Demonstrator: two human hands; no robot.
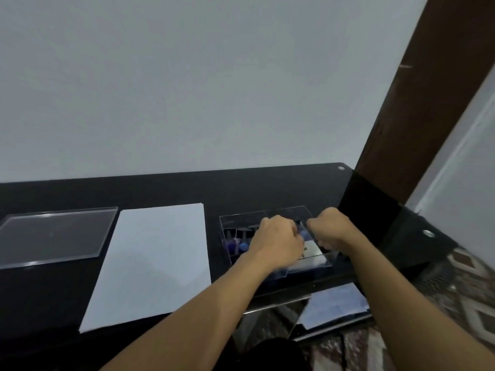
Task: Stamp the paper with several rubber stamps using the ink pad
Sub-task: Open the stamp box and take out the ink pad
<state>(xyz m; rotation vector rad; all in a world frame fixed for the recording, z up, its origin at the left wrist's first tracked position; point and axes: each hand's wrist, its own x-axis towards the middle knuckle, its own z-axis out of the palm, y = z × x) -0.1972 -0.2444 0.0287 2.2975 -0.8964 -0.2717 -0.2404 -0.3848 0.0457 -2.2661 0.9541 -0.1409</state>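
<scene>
A white sheet of paper [152, 261] lies flat on the black table [171, 188]. To its right stands a clear plastic box [227, 223] holding several stamps with blue and purple handles [242, 246] and a silvery ink pad tin [312, 249]. Both hands reach into the box. My left hand [278, 241] has its fingers curled down at the tin's left end, next to a blue stamp; what they hold is hidden. My right hand [330, 228] curls its fingers down over the tin's right end and seems to grip it.
A clear plastic lid [53, 236] lies flat left of the paper. A dark brown post [417, 103] rises at the table's right back corner. Papers [334, 303] lie on a lower shelf under the table's right front edge, over a patterned floor.
</scene>
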